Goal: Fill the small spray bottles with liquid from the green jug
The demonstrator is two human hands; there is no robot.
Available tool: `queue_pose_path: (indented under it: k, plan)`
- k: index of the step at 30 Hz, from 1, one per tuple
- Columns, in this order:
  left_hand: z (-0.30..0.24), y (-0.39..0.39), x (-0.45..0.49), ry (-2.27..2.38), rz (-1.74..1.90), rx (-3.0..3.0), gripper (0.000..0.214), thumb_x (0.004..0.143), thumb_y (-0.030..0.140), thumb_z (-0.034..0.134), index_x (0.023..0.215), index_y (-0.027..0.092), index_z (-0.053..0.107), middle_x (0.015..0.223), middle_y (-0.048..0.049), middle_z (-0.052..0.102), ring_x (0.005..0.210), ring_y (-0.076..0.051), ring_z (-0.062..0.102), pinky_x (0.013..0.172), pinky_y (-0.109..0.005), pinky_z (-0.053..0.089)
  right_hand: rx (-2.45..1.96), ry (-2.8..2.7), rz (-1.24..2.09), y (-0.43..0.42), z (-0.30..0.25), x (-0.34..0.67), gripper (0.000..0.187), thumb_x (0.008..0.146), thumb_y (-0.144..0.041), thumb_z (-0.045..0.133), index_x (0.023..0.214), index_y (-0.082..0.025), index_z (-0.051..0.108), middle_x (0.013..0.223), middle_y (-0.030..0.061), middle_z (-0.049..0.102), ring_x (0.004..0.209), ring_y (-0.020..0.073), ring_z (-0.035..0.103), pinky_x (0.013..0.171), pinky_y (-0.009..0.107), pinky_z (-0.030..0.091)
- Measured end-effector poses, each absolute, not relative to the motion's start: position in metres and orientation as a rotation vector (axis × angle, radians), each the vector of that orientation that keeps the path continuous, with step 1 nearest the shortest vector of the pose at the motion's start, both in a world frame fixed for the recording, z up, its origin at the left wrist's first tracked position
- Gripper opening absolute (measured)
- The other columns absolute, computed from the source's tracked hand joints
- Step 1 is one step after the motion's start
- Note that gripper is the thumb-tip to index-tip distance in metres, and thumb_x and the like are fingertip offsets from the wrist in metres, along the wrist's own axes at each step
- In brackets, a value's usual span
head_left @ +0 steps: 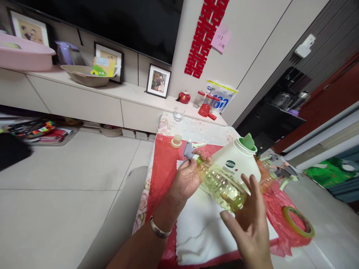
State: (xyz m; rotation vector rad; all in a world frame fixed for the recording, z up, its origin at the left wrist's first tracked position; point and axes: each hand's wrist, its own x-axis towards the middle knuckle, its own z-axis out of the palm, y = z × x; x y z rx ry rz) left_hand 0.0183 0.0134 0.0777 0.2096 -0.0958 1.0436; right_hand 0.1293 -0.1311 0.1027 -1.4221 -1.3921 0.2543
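A clear yellowish spray bottle (223,186) lies tilted across the middle, its grey trigger head (188,150) toward the upper left. My left hand (188,178) is wrapped round the bottle's neck end. Close to the bottle's base, my right hand (251,220) has its fingers spread; whether a fingertip touches the base I cannot tell. Behind the bottle stands a large white jug (237,160) with a green piece (247,142) in its mouth. A white cloth (204,231) is spread below my hands.
On the red table cover (164,168) sits a pale cap (176,141). More spray bottles (270,181) are right of the jug, partly hidden. A roll of tape (298,222) lies at the right edge. A glass (178,113) stands at the far end.
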Motion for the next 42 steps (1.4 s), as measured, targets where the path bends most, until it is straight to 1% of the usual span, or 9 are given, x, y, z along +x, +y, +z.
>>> queue_pose_path:
  k: [7,14,18,22,25,29,35,40,42]
  plan:
    - [0.079,0.010,0.015,-0.145,0.958,0.324,0.024,0.078,0.024,0.082,0.095,0.015,0.067,0.100,-0.0082,0.070,0.133,-0.033,0.055,0.123,-0.054,0.030,-1.498,-1.714,-0.367,-0.142,0.104,0.145,0.066,0.101,-0.036,0.058,0.160,-0.029,0.030,0.147,0.0109,0.040,0.136,0.0301,0.042,0.112,0.051,0.039]
    - [0.078,0.006,0.017,-0.184,0.899,0.388,0.031,0.073,0.023,0.086,0.095,0.018,0.066,0.107,-0.0068,0.070,0.134,-0.035,0.055,0.123,-0.058,0.027,-1.533,-1.193,0.534,-0.145,0.101,0.162,0.078,0.104,-0.069,0.035,0.163,-0.020,0.022,0.138,0.0191,0.046,0.094,0.0236,0.065,0.066,0.031,0.057]
    - [0.076,0.007,0.020,-0.140,0.935,0.294,0.030,0.075,0.018,0.084,0.098,0.019,0.064,0.096,-0.0032,0.069,0.130,-0.033,0.059,0.122,-0.057,0.029,-1.509,-1.290,0.526,-0.148,0.107,0.146,0.090,0.097,-0.062,0.059,0.164,-0.029,0.009,0.155,0.0167,0.022,0.120,0.0263,0.056,0.080,0.031,0.060]
    - [0.076,0.007,0.019,-0.136,0.946,0.282,0.020,0.078,0.017,0.081,0.087,0.017,0.063,0.095,-0.0044,0.069,0.131,-0.033,0.058,0.122,-0.055,0.030,-1.708,-1.383,0.126,-0.155,0.112,0.133,0.078,0.098,-0.053,0.060,0.162,-0.025,0.025,0.149,0.0139,0.032,0.134,0.0267,0.044,0.097,0.034,0.055]
    - [0.077,0.005,0.018,-0.169,0.909,0.320,0.019,0.080,0.021,0.081,0.083,0.017,0.063,0.101,-0.0060,0.070,0.134,-0.034,0.055,0.122,-0.055,0.030,-1.728,-1.203,0.284,-0.155,0.107,0.142,0.077,0.099,-0.065,0.050,0.162,-0.027,0.025,0.133,0.0135,0.050,0.104,0.0244,0.063,0.085,0.038,0.058]
    - [0.077,0.004,0.018,-0.181,0.891,0.344,0.027,0.077,0.025,0.084,0.096,0.019,0.066,0.099,-0.0038,0.070,0.131,-0.034,0.057,0.120,-0.056,0.032,-1.511,-1.024,0.860,-0.151,0.095,0.159,0.087,0.099,-0.076,0.037,0.164,-0.024,0.012,0.108,0.0151,0.060,0.067,0.0194,0.062,0.062,0.035,0.055]
    - [0.078,0.005,0.019,-0.183,0.934,0.343,0.023,0.077,0.024,0.084,0.084,0.018,0.062,0.101,-0.0026,0.069,0.129,-0.033,0.059,0.119,-0.055,0.035,-1.773,-1.381,0.109,-0.156,0.099,0.141,0.085,0.095,-0.062,0.061,0.163,-0.029,0.020,0.148,0.0122,0.035,0.133,0.0288,0.044,0.103,0.043,0.049]
    - [0.080,0.004,0.018,-0.180,0.891,0.421,0.032,0.079,0.031,0.082,0.103,0.019,0.065,0.105,-0.0075,0.070,0.129,-0.035,0.059,0.115,-0.056,0.037,-1.669,-0.946,0.753,-0.155,0.109,0.124,0.083,0.101,-0.074,0.036,0.163,-0.023,0.016,0.101,0.0105,0.059,0.071,0.0169,0.059,0.069,0.032,0.053]
    - [0.080,0.004,0.017,-0.183,0.893,0.418,0.033,0.079,0.030,0.082,0.105,0.019,0.065,0.100,-0.0064,0.071,0.126,-0.035,0.061,0.115,-0.055,0.038,-1.511,-0.826,0.966,-0.154,0.108,0.124,0.088,0.098,-0.079,0.036,0.163,-0.025,0.013,0.113,0.0135,0.058,0.070,0.0166,0.060,0.063,0.031,0.052]
